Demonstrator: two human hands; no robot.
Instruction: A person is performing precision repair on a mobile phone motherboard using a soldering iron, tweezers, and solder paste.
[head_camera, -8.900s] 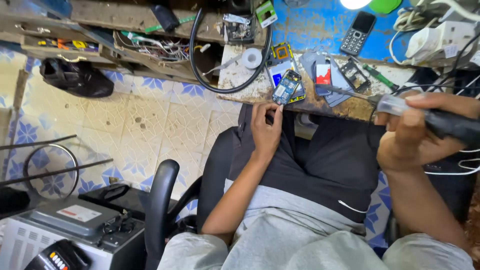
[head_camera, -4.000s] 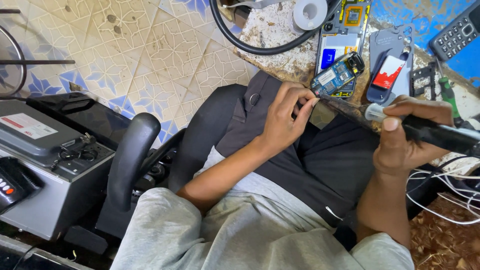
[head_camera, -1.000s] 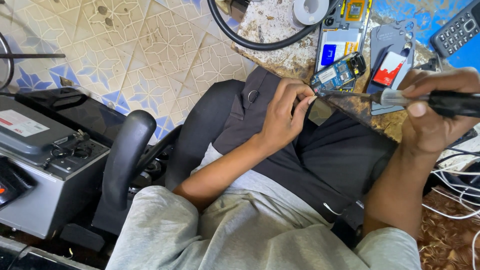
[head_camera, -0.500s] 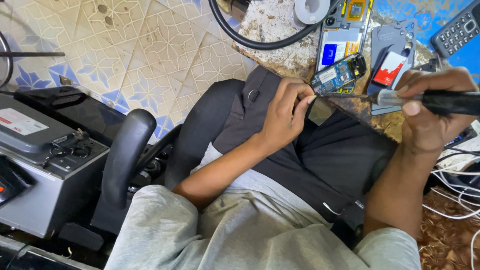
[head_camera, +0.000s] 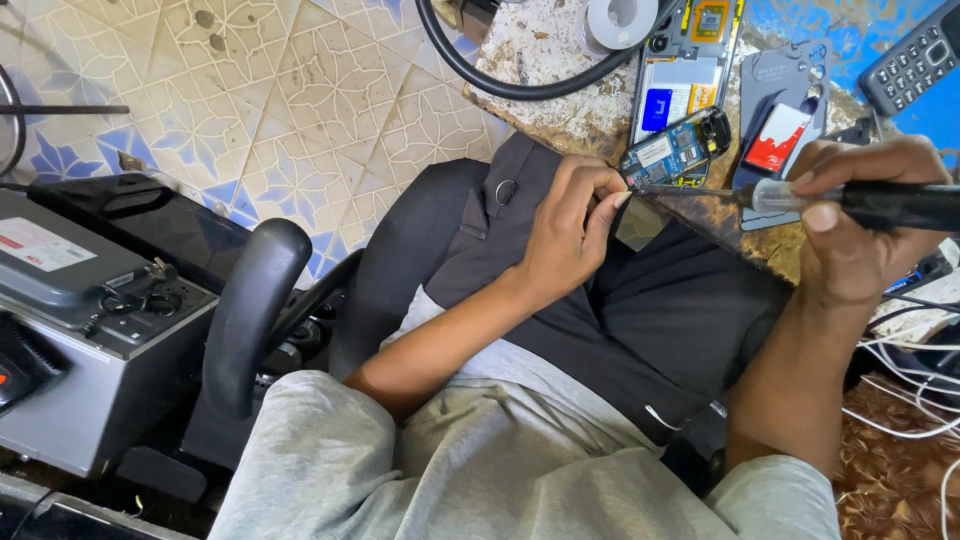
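I see my left hand (head_camera: 565, 235) pinching a small circuit board (head_camera: 677, 150) at the workbench (head_camera: 540, 60) edge while my right hand (head_camera: 860, 225) grips a screwdriver (head_camera: 850, 198), its tip touching the board; next likely needs steady turning pressure.

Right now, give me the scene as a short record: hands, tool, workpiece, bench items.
left hand: fingertips steady the circuit board at the bench edge
right hand: grips a dark-handled soldering iron, tip at the board's lower edge
workpiece: small blue-green circuit board lying on the worn workbench
bench items: opened phone body, grey back cover, keypad phone, white tape roll, black cable
floor side: grey machine on patterned tiles
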